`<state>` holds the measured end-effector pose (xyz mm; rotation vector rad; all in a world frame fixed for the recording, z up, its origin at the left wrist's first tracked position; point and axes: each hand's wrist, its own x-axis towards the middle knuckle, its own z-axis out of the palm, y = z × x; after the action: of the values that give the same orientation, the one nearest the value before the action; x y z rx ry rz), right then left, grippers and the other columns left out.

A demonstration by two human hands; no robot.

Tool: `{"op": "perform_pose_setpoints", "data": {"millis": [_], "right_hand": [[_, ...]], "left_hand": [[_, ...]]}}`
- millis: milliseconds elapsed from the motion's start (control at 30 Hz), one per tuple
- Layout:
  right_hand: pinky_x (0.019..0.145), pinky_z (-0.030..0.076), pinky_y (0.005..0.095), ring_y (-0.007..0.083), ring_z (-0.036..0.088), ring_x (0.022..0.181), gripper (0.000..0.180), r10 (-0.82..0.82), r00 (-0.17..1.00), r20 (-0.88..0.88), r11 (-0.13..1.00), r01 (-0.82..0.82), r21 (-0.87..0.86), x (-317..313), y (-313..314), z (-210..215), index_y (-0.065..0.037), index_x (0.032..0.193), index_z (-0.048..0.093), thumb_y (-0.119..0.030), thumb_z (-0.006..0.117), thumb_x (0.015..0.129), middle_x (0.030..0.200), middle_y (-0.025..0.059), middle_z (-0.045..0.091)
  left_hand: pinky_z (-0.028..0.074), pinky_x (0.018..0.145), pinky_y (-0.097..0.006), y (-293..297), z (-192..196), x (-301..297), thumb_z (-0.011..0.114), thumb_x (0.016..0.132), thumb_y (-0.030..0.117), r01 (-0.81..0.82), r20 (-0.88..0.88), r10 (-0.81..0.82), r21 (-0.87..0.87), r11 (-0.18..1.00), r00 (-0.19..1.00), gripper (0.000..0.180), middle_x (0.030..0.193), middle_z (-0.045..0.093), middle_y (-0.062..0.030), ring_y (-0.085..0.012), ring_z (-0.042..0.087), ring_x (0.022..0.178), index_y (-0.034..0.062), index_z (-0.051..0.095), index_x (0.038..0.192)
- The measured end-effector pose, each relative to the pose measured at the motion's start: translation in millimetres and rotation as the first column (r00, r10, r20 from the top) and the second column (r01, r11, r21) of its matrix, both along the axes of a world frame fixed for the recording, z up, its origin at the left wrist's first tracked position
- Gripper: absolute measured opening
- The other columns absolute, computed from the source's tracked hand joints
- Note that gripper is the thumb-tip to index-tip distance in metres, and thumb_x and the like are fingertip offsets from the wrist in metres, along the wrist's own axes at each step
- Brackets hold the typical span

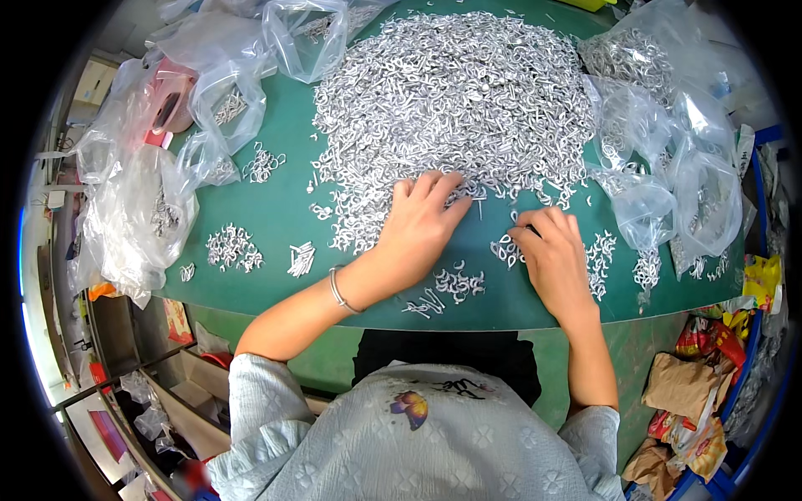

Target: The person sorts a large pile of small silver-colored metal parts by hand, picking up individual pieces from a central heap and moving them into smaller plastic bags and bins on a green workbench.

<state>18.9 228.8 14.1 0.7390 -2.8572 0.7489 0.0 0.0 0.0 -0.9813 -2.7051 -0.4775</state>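
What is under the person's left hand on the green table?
The left hand lies flat on the near edge of the big pile of small silver metal hooks, on the green table. Hooks show all around the fingers; whatever is beneath the palm itself is covered.

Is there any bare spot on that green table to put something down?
Yes: bare round green table shows between the big heap of small silver metal hooks and the clear plastic bags on the left, and along the near edge under the left hand. Around the right hand, small hook piles crowd.
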Motion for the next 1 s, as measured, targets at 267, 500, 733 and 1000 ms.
{"op": "perform_pose_setpoints", "data": {"millis": [267, 500, 733, 1000], "right_hand": [[0.073, 0.049, 0.0349, 0.0318, 0.062, 0.079, 0.02, -0.305, 0.952, -0.009, 0.882, 0.278, -0.38, -27, 15, 5, 0.002, 0.101, 0.065, 0.007, 0.062, 0.081, 0.092, 0.0156, 0.065], [0.084, 0.045, 0.041, 0.0309, 0.058, 0.093, 0.021, -0.208, 0.975, -0.073, 0.967, 0.194, -0.165, -2, 19, 2, -0.001, 0.1, 0.064, 0.002, 0.065, 0.08, 0.098, 0.0124, 0.061], [0.075, 0.041, 0.0384, 0.0276, 0.053, 0.085, 0.014, -0.231, 0.963, -0.142, 0.973, 0.227, -0.047, 0, 12, -6, -0.002, 0.084, 0.06, -0.001, 0.07, 0.075, 0.09, 0.0089, 0.056], [0.072, 0.041, 0.0373, 0.0264, 0.054, 0.084, 0.01, -0.057, 0.997, -0.048, 0.996, 0.053, -0.076, 16, 8, 8, -0.003, 0.084, 0.062, -0.003, 0.069, 0.076, 0.087, 0.0073, 0.057]], "left_hand": [[0.037, 0.084, -0.038, 39, -5, -1, 0.055, 0.076, 0.002, 0.199, 0.053, -0.199, 0.006, 0.98, 0.979, 0.044, 0.125, 0.051, -0.0112, -0.0265, 0.049, 0.111, 0.0018, 0.057, 0.121], [0.037, 0.084, -0.038, 34, 5, 12, 0.063, 0.067, -0.004, 0.265, 0.281, -0.282, 0.098, 0.959, 0.917, 0.057, 0.128, 0.048, -0.0085, -0.0249, 0.047, 0.115, 0.0003, 0.054, 0.123], [0.038, 0.087, -0.04, 32, 9, 16, 0.059, 0.07, -0.008, 0.283, 0.303, -0.329, 0.186, 0.941, 0.894, 0.053, 0.124, 0.052, -0.0096, -0.0269, 0.047, 0.117, 0.0025, 0.056, 0.121], [0.039, 0.089, -0.039, 30, 2, 14, 0.056, 0.076, -0.008, 0.136, 0.287, -0.234, 0.325, 0.936, 0.929, 0.044, 0.121, 0.055, -0.0093, -0.0282, 0.052, 0.11, 0.0027, 0.057, 0.119]]}}
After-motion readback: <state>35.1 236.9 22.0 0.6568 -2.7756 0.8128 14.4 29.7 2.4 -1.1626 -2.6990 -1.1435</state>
